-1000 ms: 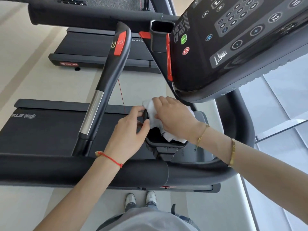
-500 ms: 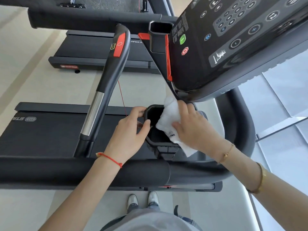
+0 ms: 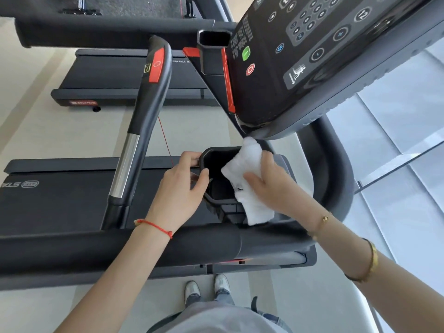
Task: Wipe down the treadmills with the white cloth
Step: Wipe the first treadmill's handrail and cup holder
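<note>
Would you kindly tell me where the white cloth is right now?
In the head view, the white cloth sits centre-right, draped over the right rim of the black cup holder, held by the right hand below the console.

A soft, fluffy white cloth (image 3: pixel 249 179) lies against the matt black plastic cup holder (image 3: pixel 217 175) of a treadmill. The console panel (image 3: pixel 312 51) at far right shows a smooth, glossy black face with a dull grey plastic rim. The handrail (image 3: pixel 141 121) at left is matt black with a polished metal section. The running belt (image 3: pixel 60 203) looks dark, finely textured rubber.
</note>
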A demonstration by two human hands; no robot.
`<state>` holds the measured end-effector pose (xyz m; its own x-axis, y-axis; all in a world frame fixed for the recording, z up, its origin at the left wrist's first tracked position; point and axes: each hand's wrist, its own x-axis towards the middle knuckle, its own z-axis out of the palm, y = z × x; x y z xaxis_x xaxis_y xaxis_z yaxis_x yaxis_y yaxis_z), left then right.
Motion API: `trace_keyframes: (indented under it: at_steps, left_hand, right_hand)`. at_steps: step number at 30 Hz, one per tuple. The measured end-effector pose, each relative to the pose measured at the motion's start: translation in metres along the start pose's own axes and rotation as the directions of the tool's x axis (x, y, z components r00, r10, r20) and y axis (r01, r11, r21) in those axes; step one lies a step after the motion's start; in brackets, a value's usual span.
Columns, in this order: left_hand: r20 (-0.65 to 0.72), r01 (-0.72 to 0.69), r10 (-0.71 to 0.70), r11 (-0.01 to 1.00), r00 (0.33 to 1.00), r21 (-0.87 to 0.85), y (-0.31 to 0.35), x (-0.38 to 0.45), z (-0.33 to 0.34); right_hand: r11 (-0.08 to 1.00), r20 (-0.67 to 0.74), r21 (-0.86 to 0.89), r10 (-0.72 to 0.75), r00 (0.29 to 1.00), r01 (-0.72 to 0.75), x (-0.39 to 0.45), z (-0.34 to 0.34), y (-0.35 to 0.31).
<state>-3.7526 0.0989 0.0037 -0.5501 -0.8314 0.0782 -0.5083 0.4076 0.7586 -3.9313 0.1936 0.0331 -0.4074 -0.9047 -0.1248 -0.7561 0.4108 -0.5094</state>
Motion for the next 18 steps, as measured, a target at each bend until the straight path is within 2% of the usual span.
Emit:
trace_keyframes:
  at_steps: [5,8,10,12,14,16,18]
  left_hand:
    - [-0.003,-0.013,0.013,1.0,1.0,-0.005,0.0,0.001,0.0]
    - [-0.005,-0.021,0.021,1.0,1.0,0.0,-0.001,0.0,0.0]
    - [-0.002,-0.019,0.019,1.0,1.0,-0.011,0.0,0.001,0.0]
    - [-0.003,-0.018,0.018,1.0,1.0,-0.022,-0.001,0.001,0.0]
    - [-0.003,-0.02,0.02,1.0,1.0,-0.019,-0.002,0.001,0.0]
    - [-0.004,-0.02,0.02,1.0,1.0,-0.017,-0.003,0.001,0.0]
    - [-0.002,-0.019,0.019,1.0,1.0,-0.022,-0.004,0.001,0.0]
  right_hand:
    - [0.972,-0.112,0.206,-0.09,0.99,0.112,-0.04,0.0,0.013]
    - [0.952,-0.111,0.225,-0.184,0.977,0.205,-0.051,-0.009,0.018]
    - [0.937,-0.054,0.215,-0.27,0.961,0.275,-0.055,-0.017,0.019]
    - [0.912,0.064,0.148,-0.396,0.916,0.383,-0.055,-0.024,0.019]
    - [0.853,0.19,-0.045,-0.504,0.842,0.521,-0.051,-0.025,0.015]
    - [0.776,0.262,-0.21,-0.542,0.799,0.595,-0.047,-0.021,0.004]
    - [0.739,0.318,-0.316,-0.509,0.8,0.595,-0.039,-0.014,-0.013]
